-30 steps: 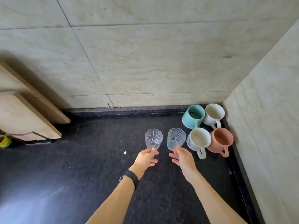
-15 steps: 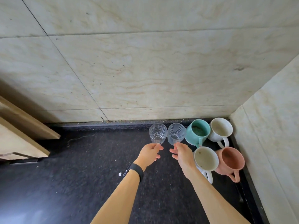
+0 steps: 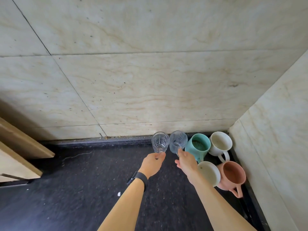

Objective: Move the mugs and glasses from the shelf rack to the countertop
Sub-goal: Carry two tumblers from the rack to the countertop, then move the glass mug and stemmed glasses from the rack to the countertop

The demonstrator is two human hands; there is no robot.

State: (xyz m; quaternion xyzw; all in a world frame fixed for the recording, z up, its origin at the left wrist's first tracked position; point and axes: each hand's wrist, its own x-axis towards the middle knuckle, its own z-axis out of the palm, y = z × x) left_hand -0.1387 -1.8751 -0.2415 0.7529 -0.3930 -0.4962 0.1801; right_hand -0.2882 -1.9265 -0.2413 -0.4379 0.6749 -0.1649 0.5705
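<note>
My left hand (image 3: 152,164) grips the base of a clear grid-cut glass (image 3: 160,142) near the back wall. My right hand (image 3: 185,161) holds the base of a clear swirl-cut glass (image 3: 178,141) right beside it. Both glasses are upright, low over the black countertop (image 3: 75,189); whether they touch it is unclear. To the right stand a teal mug (image 3: 198,145), a white mug (image 3: 220,143), a second white mug (image 3: 209,172) partly behind my right wrist, and a terracotta mug (image 3: 233,175).
Beige marble walls (image 3: 150,80) meet in a corner behind the mugs at the right. Wooden shelf boards (image 3: 18,147) jut in from the left edge. A small white speck (image 3: 119,194) lies on the counter near my left forearm.
Both hands have carried the glasses further back toward the wall, so they now stand next to the teal mug. The view has tilted upward.
</note>
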